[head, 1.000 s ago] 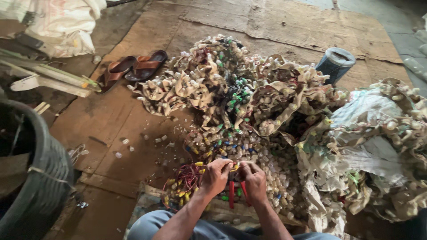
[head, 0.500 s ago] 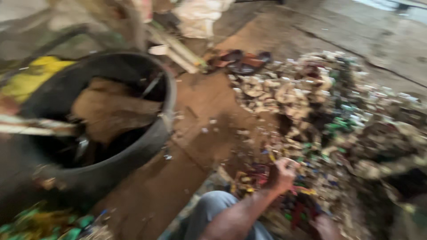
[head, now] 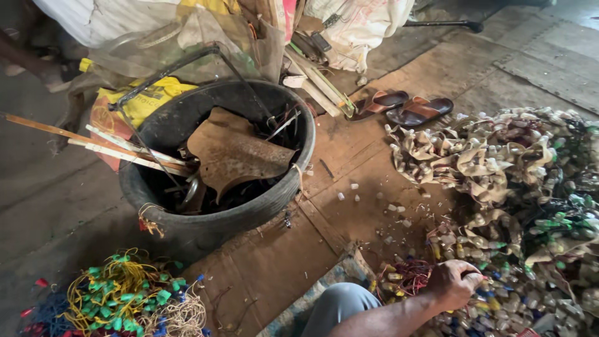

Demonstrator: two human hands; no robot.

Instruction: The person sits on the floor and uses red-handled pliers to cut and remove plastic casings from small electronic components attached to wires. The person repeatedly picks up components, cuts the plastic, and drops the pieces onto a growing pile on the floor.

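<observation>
My left hand (head: 454, 284) is closed in a fist around something small at the edge of the pile of tan strips and little plugs (head: 518, 206), down at about five o'clock; what exactly sits in the fist I cannot tell, though a bundle of red wires (head: 405, 278) lies just beside it at its nine o'clock. My right hand is out of view. I judge I am mid-sorting, pulling one piece loose from the heap. At ten o'clock stands a black rubber tub (head: 218, 162) of scraps with sticks across it, and at seven o'clock lies a tangle of yellow and green wires (head: 118, 293). A pair of brown sandals (head: 409, 107) rests at one o'clock. Loose white bits (head: 374, 200) scatter the cardboard between tub and pile.
</observation>
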